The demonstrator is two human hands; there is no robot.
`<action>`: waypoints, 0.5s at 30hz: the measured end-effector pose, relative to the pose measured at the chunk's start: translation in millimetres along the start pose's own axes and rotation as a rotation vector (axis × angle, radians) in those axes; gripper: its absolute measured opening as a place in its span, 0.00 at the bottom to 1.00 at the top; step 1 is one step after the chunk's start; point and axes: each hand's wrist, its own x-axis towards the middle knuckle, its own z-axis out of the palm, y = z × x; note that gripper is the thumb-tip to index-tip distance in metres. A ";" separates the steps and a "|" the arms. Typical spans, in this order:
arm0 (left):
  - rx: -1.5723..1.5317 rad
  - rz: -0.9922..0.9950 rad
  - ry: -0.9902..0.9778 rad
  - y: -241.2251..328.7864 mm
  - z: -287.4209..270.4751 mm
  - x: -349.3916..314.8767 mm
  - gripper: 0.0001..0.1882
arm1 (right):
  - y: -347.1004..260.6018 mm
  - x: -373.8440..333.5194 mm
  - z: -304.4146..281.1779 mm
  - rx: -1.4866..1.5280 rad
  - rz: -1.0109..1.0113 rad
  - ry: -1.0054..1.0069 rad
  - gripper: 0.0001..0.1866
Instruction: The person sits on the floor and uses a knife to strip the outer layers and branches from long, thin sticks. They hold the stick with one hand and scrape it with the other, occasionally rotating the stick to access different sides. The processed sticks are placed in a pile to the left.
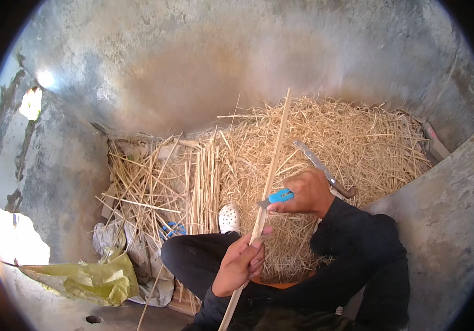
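A long, pale strip of split bamboo (277,145) slants up across the middle, from the lower edge to the far wall. My left hand (241,262) is closed round its lower part, thumb lying along it. Above that, my right hand (306,193) grips a blue-handled utility knife (280,196), whose short grey blade touches the strip's edge. A longer knife (320,163) with a brown handle lies on the shavings just beyond my right hand.
Curly shavings (358,127) heap against the concrete wall (204,66). Thin split sticks (204,182) lie to the left, some in a row, others crossed. A yellow-green sack (93,281) sits at lower left. A white clog (229,218) is on my foot between my bent legs.
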 end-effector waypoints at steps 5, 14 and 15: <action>-0.011 -0.012 -0.010 -5.1 5.9 -0.6 0.23 | 49.6 11.3 -7.4 -0.132 0.228 0.030 0.40; -0.008 -0.054 0.013 -11.5 4.2 -16.4 0.22 | 51.1 12.1 -8.2 -0.170 0.295 -0.077 0.38; -0.006 -0.052 -0.011 -12.0 6.3 -14.2 0.22 | 54.9 11.5 -11.1 -0.158 0.271 -0.057 0.39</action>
